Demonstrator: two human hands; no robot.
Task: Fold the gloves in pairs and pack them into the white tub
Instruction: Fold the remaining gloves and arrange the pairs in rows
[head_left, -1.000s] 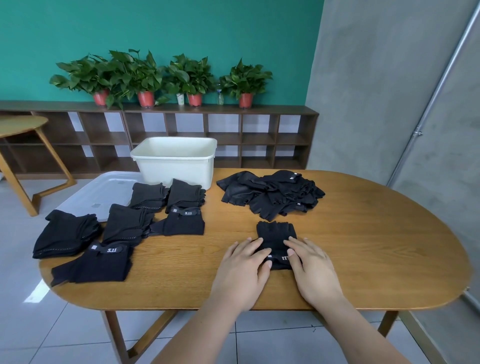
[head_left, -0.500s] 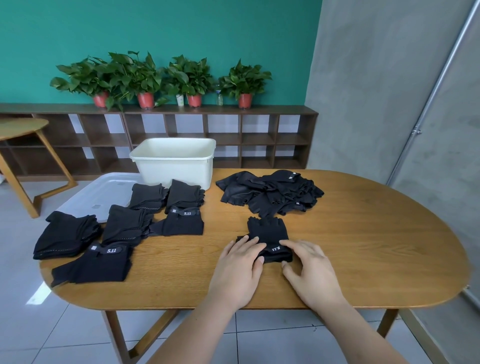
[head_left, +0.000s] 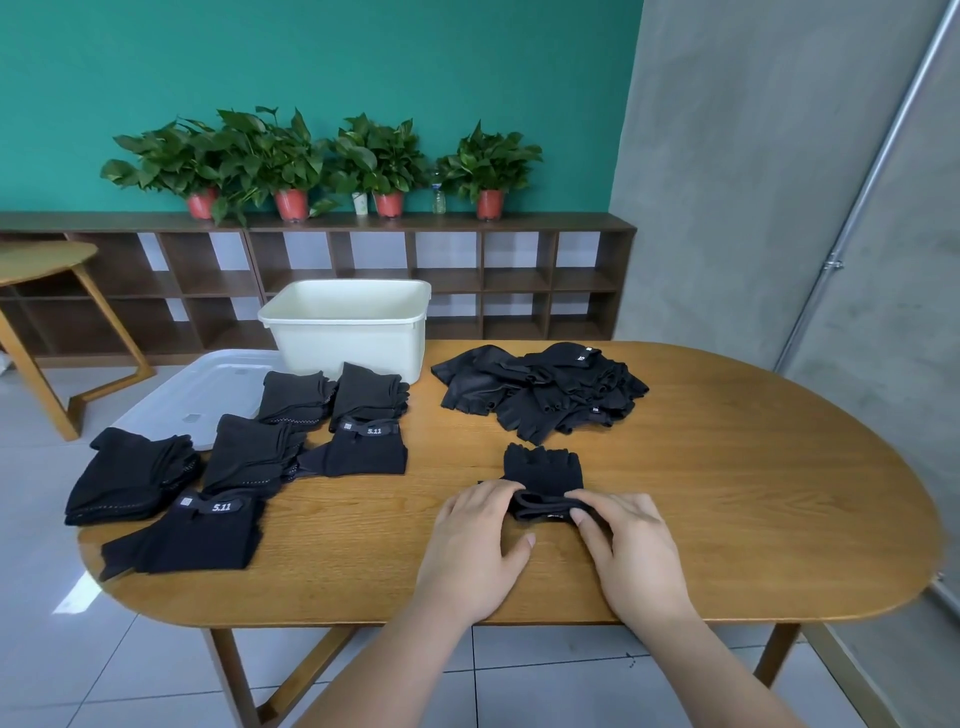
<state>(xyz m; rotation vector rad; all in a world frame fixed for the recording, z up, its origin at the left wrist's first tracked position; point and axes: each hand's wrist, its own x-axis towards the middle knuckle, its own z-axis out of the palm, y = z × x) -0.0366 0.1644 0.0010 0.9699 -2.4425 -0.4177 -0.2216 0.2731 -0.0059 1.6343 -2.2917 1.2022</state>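
Note:
A black fingerless glove pair (head_left: 543, 473) lies near the table's front middle, its cuff end rolled up toward the fingers. My left hand (head_left: 475, 545) grips the left end of that rolled cuff, and my right hand (head_left: 626, 551) pinches the right end. A loose heap of black gloves (head_left: 540, 389) sits behind them. Several folded glove pairs (head_left: 249, 457) lie in rows at the left. The white tub (head_left: 348, 327) stands at the table's far edge; its inside is hidden.
A translucent lid (head_left: 202, 384) lies left of the tub, partly under the folded pairs. The wooden table (head_left: 727, 493) has bare wood on its right half. A low shelf with potted plants (head_left: 322, 161) runs along the green wall. A second table (head_left: 41, 260) stands at left.
Both hands went from resting flat on the glove pair's cuff to gripping it, and the cuff end has been lifted and rolled over toward the glove fingers.

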